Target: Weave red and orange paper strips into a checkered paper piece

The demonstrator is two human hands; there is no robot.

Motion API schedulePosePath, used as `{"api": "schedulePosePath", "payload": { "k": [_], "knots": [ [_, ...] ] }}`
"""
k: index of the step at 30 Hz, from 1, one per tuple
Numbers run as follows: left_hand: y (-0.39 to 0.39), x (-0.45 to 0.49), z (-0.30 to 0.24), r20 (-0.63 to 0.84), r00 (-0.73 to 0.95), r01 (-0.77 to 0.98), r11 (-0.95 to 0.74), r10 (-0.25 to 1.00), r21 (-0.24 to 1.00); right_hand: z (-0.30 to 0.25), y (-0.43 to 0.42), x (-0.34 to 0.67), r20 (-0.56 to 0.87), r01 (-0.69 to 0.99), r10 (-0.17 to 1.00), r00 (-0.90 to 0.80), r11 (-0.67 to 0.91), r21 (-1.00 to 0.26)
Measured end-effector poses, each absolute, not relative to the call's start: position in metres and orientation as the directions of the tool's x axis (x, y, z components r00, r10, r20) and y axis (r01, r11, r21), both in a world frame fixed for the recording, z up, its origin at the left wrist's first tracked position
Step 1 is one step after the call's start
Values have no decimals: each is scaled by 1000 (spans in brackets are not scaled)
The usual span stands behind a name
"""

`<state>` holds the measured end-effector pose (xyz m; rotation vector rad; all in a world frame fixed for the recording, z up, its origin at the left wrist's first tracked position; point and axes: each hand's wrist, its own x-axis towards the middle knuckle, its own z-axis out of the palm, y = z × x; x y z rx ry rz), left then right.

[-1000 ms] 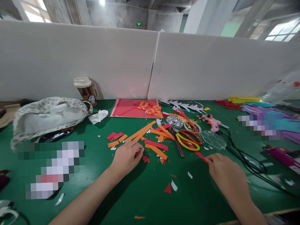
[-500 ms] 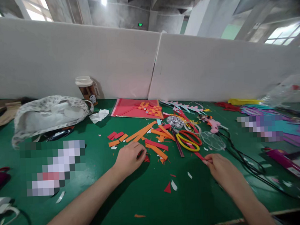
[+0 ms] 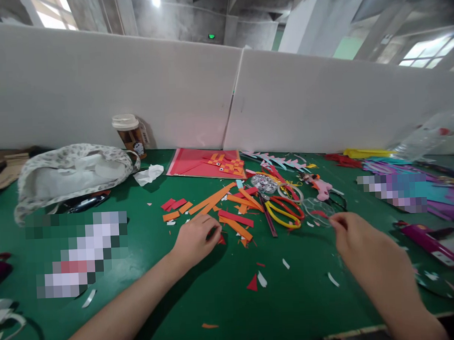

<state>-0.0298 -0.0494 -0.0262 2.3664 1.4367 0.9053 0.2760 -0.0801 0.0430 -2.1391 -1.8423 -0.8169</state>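
My right hand [image 3: 369,256] pinches the end of a red paper strip [image 3: 319,213], which reaches over the clear plastic piece [image 3: 312,207]. On the green table, my left hand [image 3: 198,241] lies with fingers curled and thumb and forefinger together. A red scrap [image 3: 221,240] shows at its fingertips; whether they grip it I cannot tell. Just beyond it lie orange paper strips [image 3: 209,201] and a red strip [image 3: 235,218]. Scissors with yellow and red handles [image 3: 285,217] lie between the hands. Woven orange paper [image 3: 227,165] with small eyes rests on a red sheet [image 3: 185,162].
A lidded paper cup [image 3: 129,131] stands by the white partition [image 3: 113,74]. The spotted pouch [image 3: 72,166] is at left. A pink glue gun [image 3: 321,186] sits beyond my right hand, a purple tool [image 3: 435,243] farther right. Small scraps [image 3: 262,279] dot the table.
My right hand has moved right and slightly up, drawing the red strip out from beside the scissors. It now covers part of the black cable. My left hand has stayed in place.
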Motion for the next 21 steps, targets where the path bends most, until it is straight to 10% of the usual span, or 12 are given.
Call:
{"api": "schedulePosePath", "payload": {
  "k": [5, 10, 21],
  "knots": [
    [-56, -23, -16, 259, 363, 500, -422, 895, 756, 47, -87, 236, 696, 975, 713, -84, 203, -91],
    [-60, -11, -18, 32, 386, 116, -83, 922, 990, 14, -94, 184, 438, 822, 835, -332, 484, -300],
    [-49, -15, -21, -190, 272, -261, 262, 943, 929, 20, -87, 161, 237, 509, 685, -689, 689, -516]
  ]
}}
